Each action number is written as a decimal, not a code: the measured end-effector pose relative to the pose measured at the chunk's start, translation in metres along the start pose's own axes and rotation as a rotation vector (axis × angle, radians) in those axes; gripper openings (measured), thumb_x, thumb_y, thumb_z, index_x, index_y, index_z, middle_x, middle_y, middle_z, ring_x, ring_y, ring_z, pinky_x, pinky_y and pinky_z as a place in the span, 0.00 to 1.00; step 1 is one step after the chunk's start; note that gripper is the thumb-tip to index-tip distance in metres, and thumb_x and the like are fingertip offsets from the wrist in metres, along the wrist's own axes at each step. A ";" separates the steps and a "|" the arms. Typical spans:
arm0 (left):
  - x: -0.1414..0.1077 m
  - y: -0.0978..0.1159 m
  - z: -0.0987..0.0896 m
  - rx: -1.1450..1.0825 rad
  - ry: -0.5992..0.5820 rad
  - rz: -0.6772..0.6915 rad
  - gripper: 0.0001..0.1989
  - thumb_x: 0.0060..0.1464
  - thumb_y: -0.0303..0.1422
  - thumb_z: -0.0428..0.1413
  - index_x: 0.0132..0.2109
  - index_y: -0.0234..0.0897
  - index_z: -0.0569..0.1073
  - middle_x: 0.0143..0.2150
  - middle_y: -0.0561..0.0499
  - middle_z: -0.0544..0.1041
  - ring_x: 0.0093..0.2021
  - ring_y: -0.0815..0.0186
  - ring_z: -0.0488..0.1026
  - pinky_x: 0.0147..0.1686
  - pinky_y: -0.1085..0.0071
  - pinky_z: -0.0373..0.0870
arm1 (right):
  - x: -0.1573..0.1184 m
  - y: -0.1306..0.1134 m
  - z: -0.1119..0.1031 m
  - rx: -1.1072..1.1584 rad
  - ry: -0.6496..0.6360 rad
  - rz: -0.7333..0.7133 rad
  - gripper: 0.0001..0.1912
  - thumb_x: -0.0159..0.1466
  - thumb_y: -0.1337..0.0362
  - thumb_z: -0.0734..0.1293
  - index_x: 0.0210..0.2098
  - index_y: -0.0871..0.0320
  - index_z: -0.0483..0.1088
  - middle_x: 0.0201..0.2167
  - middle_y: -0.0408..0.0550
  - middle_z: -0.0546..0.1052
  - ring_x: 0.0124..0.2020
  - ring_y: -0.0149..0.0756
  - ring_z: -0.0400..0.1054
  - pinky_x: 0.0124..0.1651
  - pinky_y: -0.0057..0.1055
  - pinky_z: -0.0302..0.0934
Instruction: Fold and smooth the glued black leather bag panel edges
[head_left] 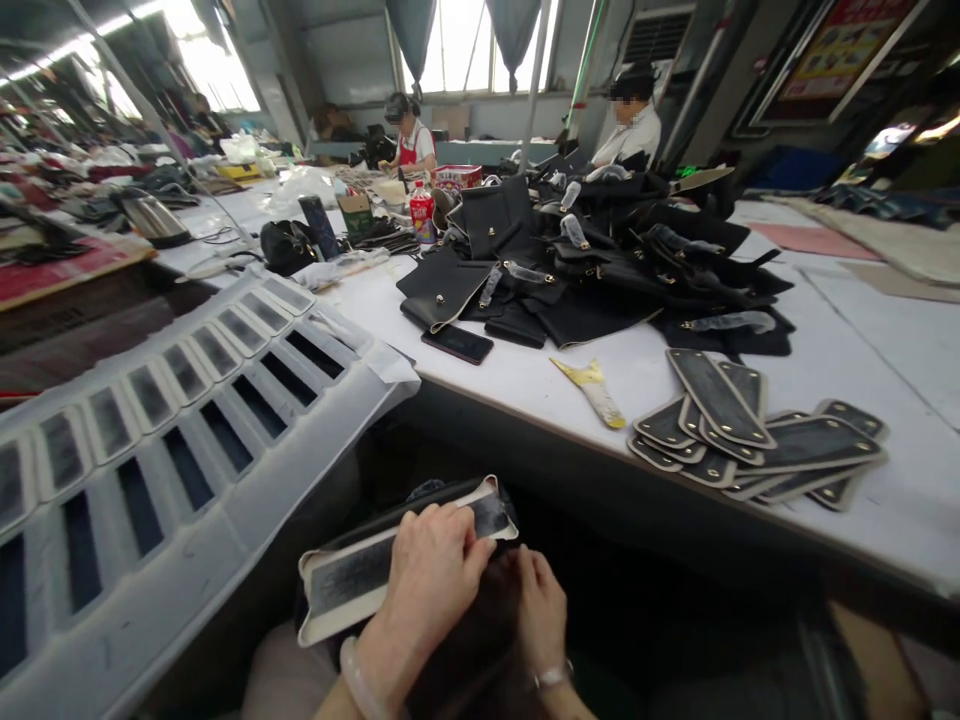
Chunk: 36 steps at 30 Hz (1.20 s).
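Note:
My left hand (435, 560) is closed over a long rectangular leather panel (349, 575) with a dark middle and a raised cream border. The panel lies tilted over black material at my lap, its right end higher than its left. Just right of and below that end, my right hand (543, 608) has its fingers curled together against dark material; what they pinch is hidden in shadow. On the table, a pile of black panels with cream edges and brass studs (750, 430) lies to the right.
At left, a sloping grey rack (247, 520) carries a row of similar cream-edged panels (184, 372). Black leather bag pieces (585, 270) are heaped on the white table (525, 390). A phone (457, 346), a yellow-and-white scrap (592, 388) and a red bottle (422, 212) lie or stand nearby. Two people sit beyond.

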<state>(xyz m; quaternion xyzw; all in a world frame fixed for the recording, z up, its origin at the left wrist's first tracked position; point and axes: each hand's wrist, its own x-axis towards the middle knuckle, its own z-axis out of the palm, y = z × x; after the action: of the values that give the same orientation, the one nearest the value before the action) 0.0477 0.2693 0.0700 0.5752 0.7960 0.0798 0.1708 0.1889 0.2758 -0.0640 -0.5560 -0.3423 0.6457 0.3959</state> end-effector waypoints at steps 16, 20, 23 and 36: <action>-0.020 -0.005 0.012 -0.028 0.200 0.024 0.07 0.59 0.26 0.54 0.32 0.38 0.71 0.33 0.49 0.76 0.37 0.57 0.73 0.39 0.62 0.62 | -0.025 -0.039 -0.006 -1.164 -0.107 -1.479 0.33 0.62 0.78 0.57 0.67 0.64 0.56 0.59 0.51 0.71 0.64 0.47 0.59 0.66 0.44 0.49; -0.032 -0.021 0.015 -0.121 0.243 -0.016 0.07 0.60 0.28 0.56 0.32 0.38 0.70 0.32 0.50 0.74 0.36 0.58 0.72 0.38 0.63 0.61 | -0.029 -0.038 -0.003 -1.240 -0.125 -1.485 0.34 0.62 0.76 0.58 0.68 0.67 0.54 0.60 0.57 0.70 0.64 0.49 0.60 0.65 0.46 0.48; -0.041 -0.034 0.016 -0.166 0.270 -0.021 0.09 0.62 0.30 0.54 0.31 0.39 0.70 0.32 0.51 0.73 0.36 0.59 0.71 0.38 0.62 0.60 | -0.031 -0.033 0.004 -1.214 -0.137 -1.496 0.35 0.63 0.77 0.58 0.69 0.68 0.50 0.59 0.60 0.71 0.64 0.48 0.60 0.64 0.45 0.50; -0.061 -0.060 0.025 -0.127 0.364 -0.001 0.09 0.63 0.29 0.52 0.33 0.40 0.71 0.33 0.51 0.73 0.37 0.57 0.68 0.40 0.60 0.55 | -0.051 -0.019 0.037 -1.122 -0.092 -1.550 0.33 0.65 0.75 0.59 0.69 0.65 0.52 0.52 0.60 0.75 0.58 0.51 0.66 0.55 0.46 0.63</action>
<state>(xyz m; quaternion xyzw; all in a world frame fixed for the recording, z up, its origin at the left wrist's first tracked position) 0.0203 0.1904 0.0381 0.5389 0.8075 0.2324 0.0602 0.1578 0.2385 -0.0193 -0.2576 -0.8898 -0.0326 0.3753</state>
